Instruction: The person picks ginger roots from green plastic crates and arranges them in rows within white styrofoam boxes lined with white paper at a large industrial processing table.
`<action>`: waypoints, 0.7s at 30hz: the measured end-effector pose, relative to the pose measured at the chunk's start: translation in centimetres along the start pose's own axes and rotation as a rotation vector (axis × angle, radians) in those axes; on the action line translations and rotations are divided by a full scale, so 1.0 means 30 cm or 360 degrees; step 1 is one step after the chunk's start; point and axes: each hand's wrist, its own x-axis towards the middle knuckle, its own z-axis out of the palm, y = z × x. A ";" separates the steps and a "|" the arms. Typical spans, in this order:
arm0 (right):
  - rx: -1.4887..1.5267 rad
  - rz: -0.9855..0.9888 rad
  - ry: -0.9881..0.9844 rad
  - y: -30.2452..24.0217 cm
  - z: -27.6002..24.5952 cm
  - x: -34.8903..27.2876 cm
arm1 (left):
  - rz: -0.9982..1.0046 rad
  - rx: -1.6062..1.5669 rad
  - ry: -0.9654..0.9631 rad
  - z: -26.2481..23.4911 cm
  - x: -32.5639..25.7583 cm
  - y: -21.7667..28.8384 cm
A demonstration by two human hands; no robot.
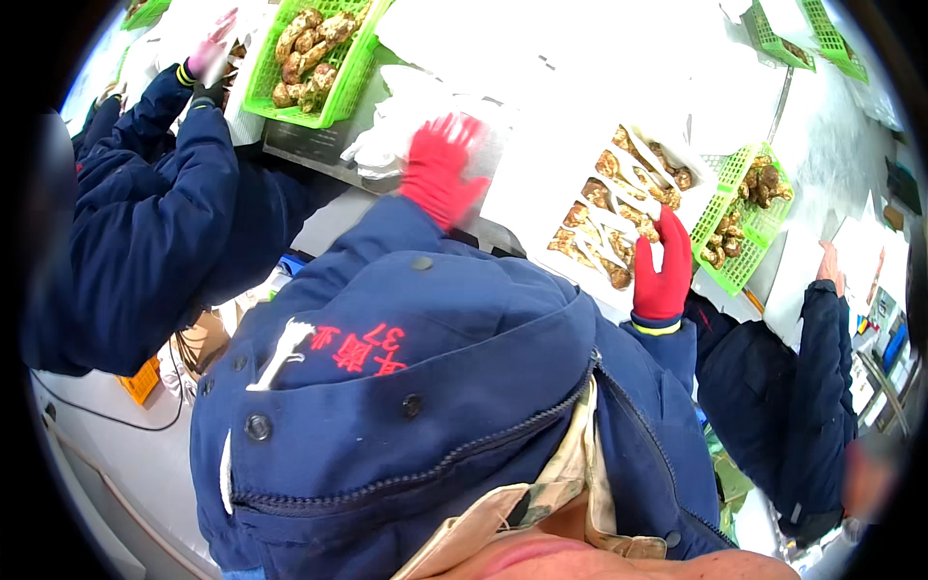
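In a red glove, my left hand (443, 172) is spread flat at the edge of a pile of thin white paper sheets (387, 135); its fingertips are slightly blurred. My right hand (665, 269), also red-gloved, rests at the near right side of a white box (696, 174). Its thumb and fingers stand apart, the fingertips close to the contents, and nothing is clearly held. Inside the box lie thick brown-and-cream mushrooms (597, 193) in rows, with white paper strips (633, 174) folded between them.
A green basket of mushrooms (329, 106) stands at the far left, another green basket (739, 222) right of the box. A co-worker's navy sleeve (193, 164) is close on my left; another person's arm (822, 329) is at right. More green baskets (831, 39) sit far right.
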 end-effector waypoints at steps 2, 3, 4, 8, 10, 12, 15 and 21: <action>0.0124 -0.0055 -0.0074 -0.120 0.078 0.088 | -0.0446 0.0121 0.0037 0.002 -0.070 -0.189; 0.0133 -0.0177 -0.0134 -0.146 0.134 0.123 | -0.0598 0.0067 -0.0041 0.022 -0.082 -0.283; 0.0193 -0.0187 -0.0183 -0.157 0.194 0.131 | -0.0696 -0.0188 -0.0337 0.006 -0.051 -0.321; 0.0317 -0.0252 -0.0348 -0.291 0.295 0.191 | -0.0859 -0.1800 -0.0422 -0.079 0.010 -0.480; 0.0559 0.0144 -0.0497 -0.337 0.326 0.219 | -0.0862 -0.2311 -0.0360 -0.064 0.018 -0.494; 0.0971 0.0506 -0.0587 -0.309 0.433 0.248 | -0.0847 -0.2701 -0.0375 -0.012 0.045 -0.464; 0.1763 0.1130 -0.0751 -0.274 0.544 0.321 | -0.0807 -0.3127 -0.0473 0.097 0.092 -0.411; 0.1690 0.0929 -0.0020 -0.305 0.497 0.459 | 0.0086 -0.1444 -0.0224 0.300 0.022 -0.649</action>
